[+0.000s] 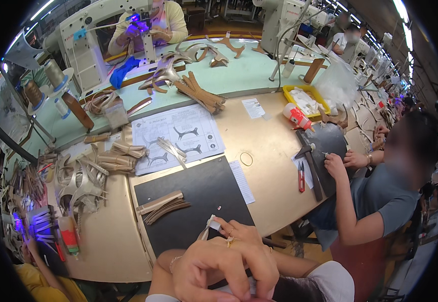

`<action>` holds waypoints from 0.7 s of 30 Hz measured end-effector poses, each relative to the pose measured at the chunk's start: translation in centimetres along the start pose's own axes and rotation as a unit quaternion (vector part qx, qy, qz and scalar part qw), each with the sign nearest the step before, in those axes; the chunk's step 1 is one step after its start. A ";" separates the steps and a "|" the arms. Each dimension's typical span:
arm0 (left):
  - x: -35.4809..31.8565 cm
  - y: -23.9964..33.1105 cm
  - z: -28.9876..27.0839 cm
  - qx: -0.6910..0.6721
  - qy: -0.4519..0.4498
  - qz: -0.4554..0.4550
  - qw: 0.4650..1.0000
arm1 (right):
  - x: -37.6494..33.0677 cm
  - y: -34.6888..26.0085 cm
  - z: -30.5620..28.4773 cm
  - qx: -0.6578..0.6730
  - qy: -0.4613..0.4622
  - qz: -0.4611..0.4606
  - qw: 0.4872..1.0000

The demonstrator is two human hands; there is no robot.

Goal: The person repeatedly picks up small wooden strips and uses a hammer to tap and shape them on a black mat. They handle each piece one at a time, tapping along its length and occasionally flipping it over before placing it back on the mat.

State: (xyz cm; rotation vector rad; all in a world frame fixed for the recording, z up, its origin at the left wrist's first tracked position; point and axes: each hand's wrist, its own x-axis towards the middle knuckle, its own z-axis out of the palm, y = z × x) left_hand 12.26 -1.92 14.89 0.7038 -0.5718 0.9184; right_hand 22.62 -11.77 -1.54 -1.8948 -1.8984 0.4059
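My left hand (224, 267) is raised close to the camera at the bottom centre, its fingers bent downward; anything in them is hidden. Just beyond it my right hand (239, 233), wearing rings, closes on a small white piece (214, 224). A narrow pale strip (205, 234) runs down from that piece toward the left hand. Both hands are over the near edge of a black mat (198, 183). On the mat lie a bundle of brown and tan strips (166, 207) and a tiny white-and-red scrap (219, 207).
Pattern sheets (176, 133) with pale strips (171, 151) lie behind the mat. Left are bundled strips (120, 156), cut metallic pieces (80, 183) and a red bottle (69, 235). A co-worker (395, 176) sits right, near snips (301, 176), a hammer (309, 161) and a yellow tray (307, 99).
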 end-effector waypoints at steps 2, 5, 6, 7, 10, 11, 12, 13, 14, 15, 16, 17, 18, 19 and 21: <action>0.0 0.0 -0.5 0.016 -0.005 0.008 1.000 | 0.1 0.0 0.1 0.006 0.003 -0.003 1.000; -0.2 -0.2 -0.8 0.023 0.004 0.011 1.000 | 0.0 0.1 0.1 0.012 -0.003 0.002 1.000; -0.2 -0.3 -0.9 0.022 0.008 0.013 1.000 | 0.1 0.2 0.1 0.014 -0.006 0.004 1.000; -0.2 -0.3 -0.9 0.020 0.011 0.015 1.000 | 0.1 0.2 0.2 0.013 -0.003 0.003 1.000; 0.0 -0.1 -0.6 0.021 0.033 0.003 0.999 | 0.2 0.2 0.2 0.012 0.004 -0.001 1.000; -0.2 0.5 -0.1 0.027 0.053 -0.015 0.998 | 0.1 0.2 0.1 0.011 0.006 -0.004 1.000; -0.2 0.5 0.0 0.032 0.056 -0.011 0.998 | 0.1 0.2 0.1 0.010 0.007 -0.006 1.000; -0.2 0.5 0.0 0.036 0.058 -0.006 0.998 | 0.0 0.1 0.1 0.009 0.004 -0.004 1.000; 0.1 0.0 -0.5 0.040 0.042 0.021 0.998 | 0.1 0.1 0.0 0.007 0.003 -0.003 1.000; 0.1 -0.1 -0.7 0.046 0.031 0.028 0.998 | 0.1 0.0 0.0 0.002 -0.001 0.000 1.000; 0.1 -0.1 -0.9 0.051 0.020 0.035 0.998 | 0.2 0.0 0.0 0.003 0.004 -0.002 1.000; -0.1 0.3 -1.0 0.060 0.014 0.023 0.998 | 0.2 0.0 0.0 0.001 0.004 -0.002 1.000; -0.2 0.3 -1.1 0.061 0.005 0.023 0.998 | 0.2 -0.1 -0.1 -0.004 0.000 -0.001 1.000; -0.2 0.3 -1.2 0.062 -0.004 0.023 0.998 | 0.2 0.0 -0.1 -0.003 0.002 -0.003 1.000; -0.3 0.0 -1.6 0.055 -0.014 0.034 0.998 | 0.2 0.0 -0.1 -0.008 -0.004 -0.002 1.000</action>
